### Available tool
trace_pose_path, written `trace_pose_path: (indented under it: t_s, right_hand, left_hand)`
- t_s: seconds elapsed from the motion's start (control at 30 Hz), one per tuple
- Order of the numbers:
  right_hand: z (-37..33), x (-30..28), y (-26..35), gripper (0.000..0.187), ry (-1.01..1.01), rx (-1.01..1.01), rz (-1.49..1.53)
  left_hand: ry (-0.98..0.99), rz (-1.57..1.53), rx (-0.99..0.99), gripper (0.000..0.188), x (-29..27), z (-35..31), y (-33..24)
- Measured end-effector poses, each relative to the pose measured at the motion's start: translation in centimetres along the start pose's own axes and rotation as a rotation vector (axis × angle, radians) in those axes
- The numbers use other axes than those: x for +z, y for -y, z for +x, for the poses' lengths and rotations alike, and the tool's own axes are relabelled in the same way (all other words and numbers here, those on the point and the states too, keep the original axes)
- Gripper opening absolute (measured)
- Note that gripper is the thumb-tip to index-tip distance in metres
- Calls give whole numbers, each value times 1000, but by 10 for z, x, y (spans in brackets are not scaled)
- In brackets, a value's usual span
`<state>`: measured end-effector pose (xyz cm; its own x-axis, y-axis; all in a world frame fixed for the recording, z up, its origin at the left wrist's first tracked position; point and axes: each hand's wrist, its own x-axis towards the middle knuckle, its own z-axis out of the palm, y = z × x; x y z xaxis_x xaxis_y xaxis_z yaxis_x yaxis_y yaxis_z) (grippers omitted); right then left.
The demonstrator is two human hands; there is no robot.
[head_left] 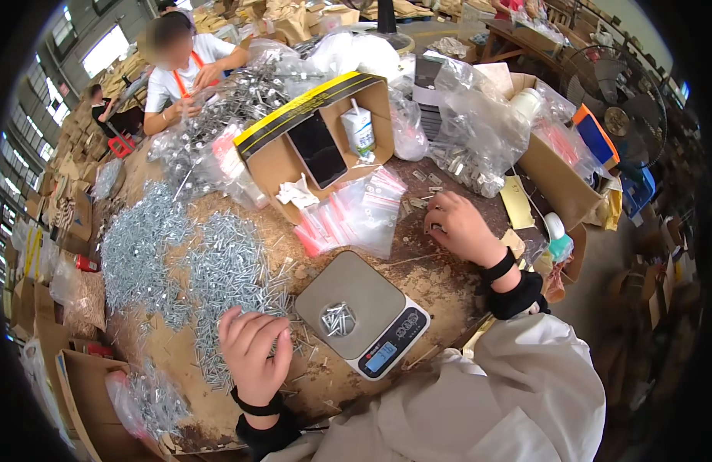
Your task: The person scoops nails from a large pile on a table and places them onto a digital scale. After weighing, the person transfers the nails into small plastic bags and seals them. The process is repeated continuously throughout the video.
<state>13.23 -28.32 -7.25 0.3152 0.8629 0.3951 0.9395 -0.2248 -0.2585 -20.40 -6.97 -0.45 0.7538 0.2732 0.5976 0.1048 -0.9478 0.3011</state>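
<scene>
A kitchen scale (356, 296) with a grey platform lies in front of me, its small display lit. On it sits a small round heap of screws (338, 319), which seems to be in a clear dish or bag. My left hand (252, 350) is left of the scale at the near edge of a big screw pile (225, 277), fingers apart and slightly bent, holding nothing I can see. Beyond the scale to the right, my right hand (465, 231) rests low with fingers curled, beside small metal pieces (421, 185). Whatever its fingertips hold is hidden.
Clear zip bags with red edges (363, 212) lie beyond the scale. An open cardboard box (267, 173) behind them holds a phone (317, 150) and a drink carton (359, 131). Bagged metal parts (479, 173) stand far right. A co-worker (182, 77) sits across the table.
</scene>
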Motion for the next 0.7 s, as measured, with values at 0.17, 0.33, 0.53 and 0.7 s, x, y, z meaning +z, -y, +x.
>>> trace_pose_path:
  t_s: [0.17,0.33,0.53,0.7]
  right_hand:
    - [55,-1,29,12,12,-2,136]
    - [89,69,10,31,319,-20,62]
    - [77,54,-9,17,228,23,209]
    - [88,22,26,9,-96,32,403]
  left_hand:
    - [-17,-53,53,14,8,0,7]
    - [-57,-112,32,9,18,-4,19]
    - [-85,-172,59,10,26,-9,26]
    - [-109,-171,30,19,20,-18,23]
